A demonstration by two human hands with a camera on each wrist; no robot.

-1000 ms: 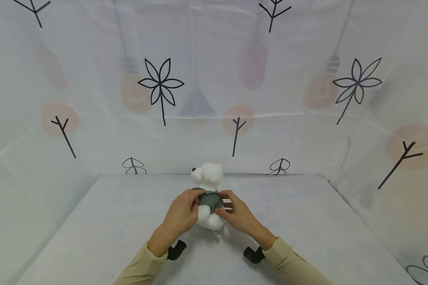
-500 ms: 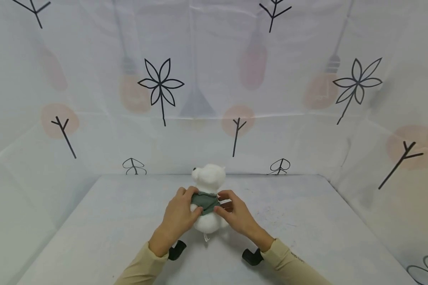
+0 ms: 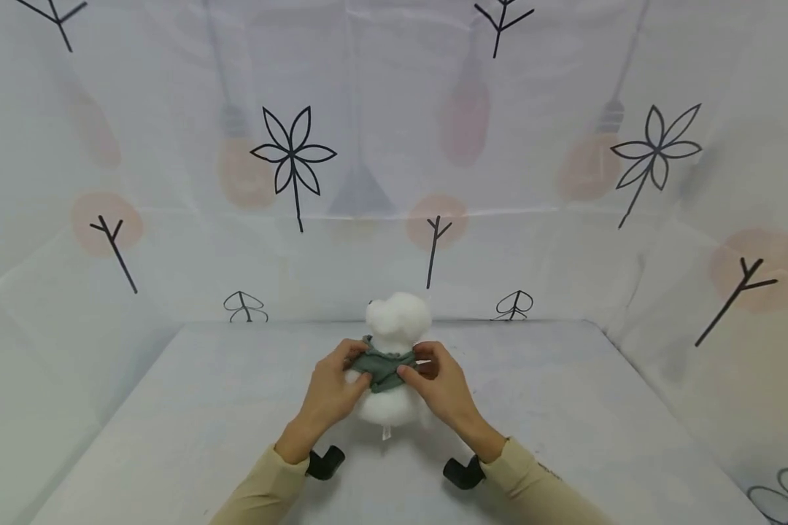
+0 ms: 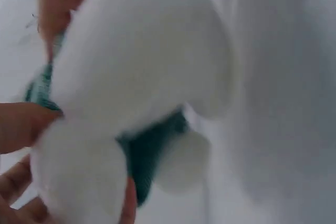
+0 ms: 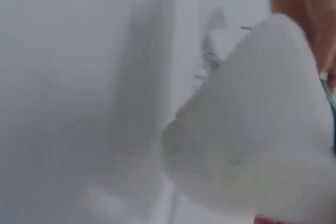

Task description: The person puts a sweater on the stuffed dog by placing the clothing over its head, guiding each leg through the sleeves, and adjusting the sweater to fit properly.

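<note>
A white plush bear is upright in the middle of the head view, its back mostly towards me and its head tipped to the left. Around its upper body sits a green cloth garment. My left hand pinches the garment's left side between thumb and fingers. On the other side my right hand grips its right edge. The left wrist view shows the plush's white body close up, with green cloth beneath. White plush fills much of the blurred right wrist view. The bear's front is hidden.
A white table lies under the hands. Behind it hangs a pale curtain printed with flowers and twigs, which also runs along both sides. A black device sits at the left wrist, another black device at the right.
The bear has turned so that its back faces me more squarely, and its nose is now nearly out of sight. It has shifted slightly right. Both hands stay on the garment.
</note>
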